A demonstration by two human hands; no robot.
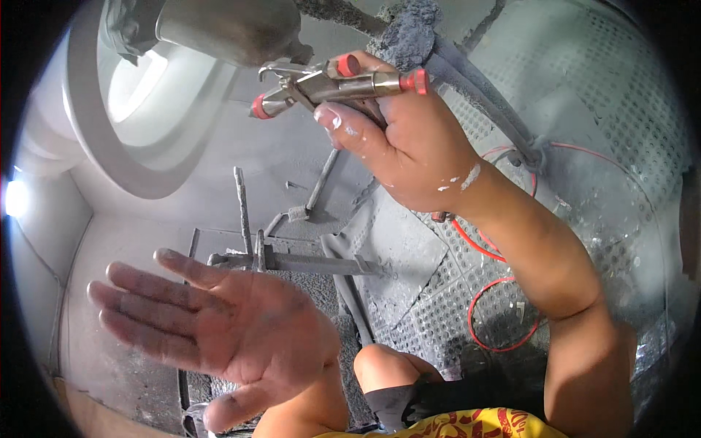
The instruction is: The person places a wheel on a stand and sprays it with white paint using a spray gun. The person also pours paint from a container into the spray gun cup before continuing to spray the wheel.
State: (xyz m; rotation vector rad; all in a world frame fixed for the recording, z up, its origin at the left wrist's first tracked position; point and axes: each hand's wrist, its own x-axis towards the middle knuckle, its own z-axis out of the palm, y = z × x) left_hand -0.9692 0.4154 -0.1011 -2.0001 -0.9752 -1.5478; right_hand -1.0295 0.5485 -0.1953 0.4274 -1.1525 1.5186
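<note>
"Where's the spray gun (332, 86)?"

"Gripped in the right hand (423, 150), near the white ring (95, 131); the left hand (248, 321) is spread and empty."

"How'll it handle?"

"Likely stiff, fairly heavy metal, perhaps slick. Hold the handle (375, 112), clear of the red knobs (415, 82)."

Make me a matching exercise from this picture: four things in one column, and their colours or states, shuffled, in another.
Things:
1. Left hand
2. Right hand
3. Hose
4. Large ring-shaped piece

Colours or states:
A. Wrapped around a spray gun
B. White
C. Open, palm showing, holding nothing
D. Red

Right pairs: 1-C, 2-A, 3-D, 4-B
</note>
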